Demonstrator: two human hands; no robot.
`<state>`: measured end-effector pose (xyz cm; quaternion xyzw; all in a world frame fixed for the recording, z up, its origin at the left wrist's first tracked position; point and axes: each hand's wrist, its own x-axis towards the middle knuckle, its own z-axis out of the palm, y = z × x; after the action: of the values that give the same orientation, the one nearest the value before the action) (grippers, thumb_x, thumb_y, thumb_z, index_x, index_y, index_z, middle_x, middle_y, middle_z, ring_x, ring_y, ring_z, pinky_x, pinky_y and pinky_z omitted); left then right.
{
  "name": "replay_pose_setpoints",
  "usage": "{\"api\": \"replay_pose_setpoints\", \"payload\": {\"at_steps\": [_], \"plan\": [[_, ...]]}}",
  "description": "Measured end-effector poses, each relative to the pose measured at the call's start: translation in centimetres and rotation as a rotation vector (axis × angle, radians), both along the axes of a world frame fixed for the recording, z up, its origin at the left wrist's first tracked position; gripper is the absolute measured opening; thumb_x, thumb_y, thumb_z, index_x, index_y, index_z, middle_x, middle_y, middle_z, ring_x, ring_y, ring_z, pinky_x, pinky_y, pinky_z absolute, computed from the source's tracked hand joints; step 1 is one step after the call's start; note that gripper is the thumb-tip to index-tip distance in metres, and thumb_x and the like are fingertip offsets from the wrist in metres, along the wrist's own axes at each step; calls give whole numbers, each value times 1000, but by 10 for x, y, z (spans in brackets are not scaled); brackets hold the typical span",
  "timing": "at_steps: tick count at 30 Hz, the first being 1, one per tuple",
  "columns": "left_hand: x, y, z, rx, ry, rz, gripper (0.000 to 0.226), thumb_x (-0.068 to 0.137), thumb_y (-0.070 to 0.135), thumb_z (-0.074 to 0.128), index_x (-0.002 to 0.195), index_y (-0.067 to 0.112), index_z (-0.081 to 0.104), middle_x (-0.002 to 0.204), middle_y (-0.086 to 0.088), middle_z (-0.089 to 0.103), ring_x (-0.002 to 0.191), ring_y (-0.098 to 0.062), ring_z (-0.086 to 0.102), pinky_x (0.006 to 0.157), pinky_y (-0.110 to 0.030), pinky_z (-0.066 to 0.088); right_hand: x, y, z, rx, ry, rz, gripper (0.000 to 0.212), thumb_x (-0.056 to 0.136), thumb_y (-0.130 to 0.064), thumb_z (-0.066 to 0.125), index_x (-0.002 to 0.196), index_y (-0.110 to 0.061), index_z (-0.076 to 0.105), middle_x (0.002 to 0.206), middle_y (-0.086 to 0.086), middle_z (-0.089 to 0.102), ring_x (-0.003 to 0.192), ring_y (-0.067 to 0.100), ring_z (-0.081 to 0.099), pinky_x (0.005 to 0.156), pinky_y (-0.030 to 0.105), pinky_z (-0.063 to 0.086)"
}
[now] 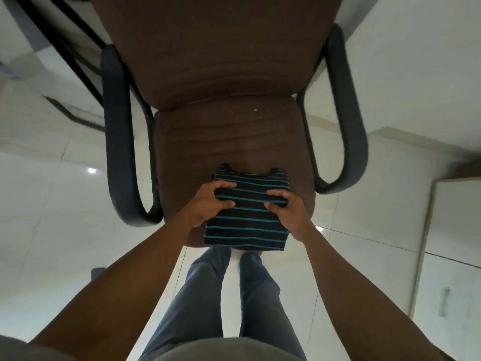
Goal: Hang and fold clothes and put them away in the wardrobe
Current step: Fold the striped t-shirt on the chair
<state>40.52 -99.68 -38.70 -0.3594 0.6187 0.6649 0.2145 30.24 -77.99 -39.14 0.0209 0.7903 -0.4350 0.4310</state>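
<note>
A folded black shirt with teal stripes (248, 225) lies on the front of a brown chair seat (208, 142), its near edge hanging over the seat's front. My left hand (210, 201) grips the shirt's left side, fingers curled over the top and thumb on the fabric. My right hand (287, 209) grips the right side the same way. Both hands hold the garment at about its middle.
The chair has a tall brown backrest (216, 48) and two dark grey armrests (117, 131) (346, 118). White tiled floor (52, 204) surrounds it. A white cabinet door with a handle (447, 269) stands at the right. My legs in blue trousers (208, 295) are below the seat.
</note>
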Motion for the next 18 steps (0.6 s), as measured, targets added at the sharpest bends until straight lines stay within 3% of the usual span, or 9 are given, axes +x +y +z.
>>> {"api": "replay_pose_setpoints", "payload": {"at_steps": [5,14,18], "plan": [[-28,19,56,27,49,-156,49,84,4,76,123,33,66,117,6,63,102,-6,64,77,-18,56,12,40,57,-88,17,-233,31,85,-15,76,112,-29,70,118,-5,64,109,18,64,94,39,57],[-69,142,127,17,210,-504,52,81,2,78,116,39,68,122,0,66,109,-15,66,94,-35,57,58,175,136,-147,192,-588,43,85,-17,77,122,-34,62,124,-4,60,109,16,63,92,37,58],[-71,241,153,29,279,-709,54,81,4,79,118,41,65,122,3,66,107,-11,66,90,-27,57,106,264,158,-137,275,-780,44,85,-19,77,123,-35,62,125,-3,60,109,17,64,92,40,58]]}}
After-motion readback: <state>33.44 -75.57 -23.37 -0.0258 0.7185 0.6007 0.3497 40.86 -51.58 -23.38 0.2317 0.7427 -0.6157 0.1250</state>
